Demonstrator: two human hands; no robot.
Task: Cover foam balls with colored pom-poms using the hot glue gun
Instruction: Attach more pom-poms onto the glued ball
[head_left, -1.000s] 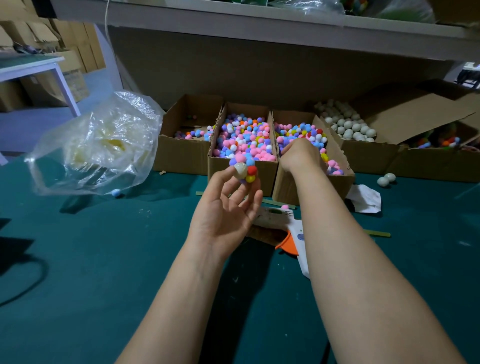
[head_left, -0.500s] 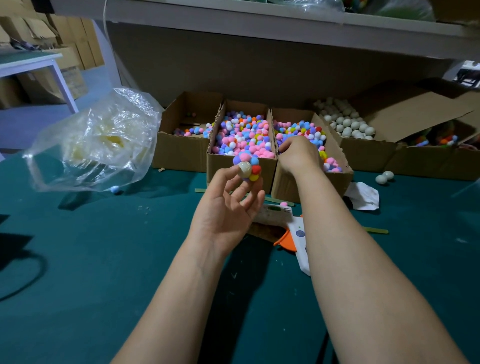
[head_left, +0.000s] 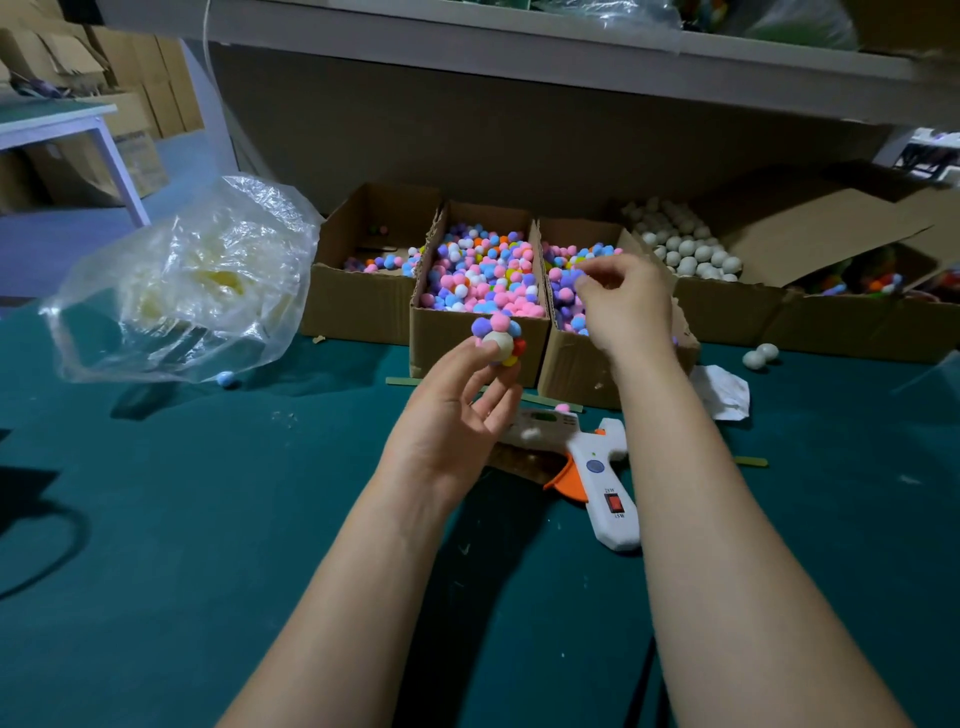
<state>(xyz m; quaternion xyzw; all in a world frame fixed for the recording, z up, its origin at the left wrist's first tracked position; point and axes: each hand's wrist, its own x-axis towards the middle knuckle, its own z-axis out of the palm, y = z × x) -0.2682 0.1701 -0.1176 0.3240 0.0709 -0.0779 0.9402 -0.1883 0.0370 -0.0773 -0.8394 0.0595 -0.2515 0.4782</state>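
Purple fluff sits between the pinched fingertips of our right hand, which has risen out of the right-hand box with one pom-pom. Our left hand still grips the part-covered foam ball before the middle box. Next, we judge, it goes onto bare foam; the glue gun lies on the table.

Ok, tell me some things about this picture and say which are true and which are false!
The left hand holds a ball partly covered in pom-poms. True.
The right hand holds the glue gun. False: the gun lies on the table; that hand is at a pom-pom box.
Two white balls lie loose on the table. True.
The plastic bag is right of the boxes. False: it is left of them.
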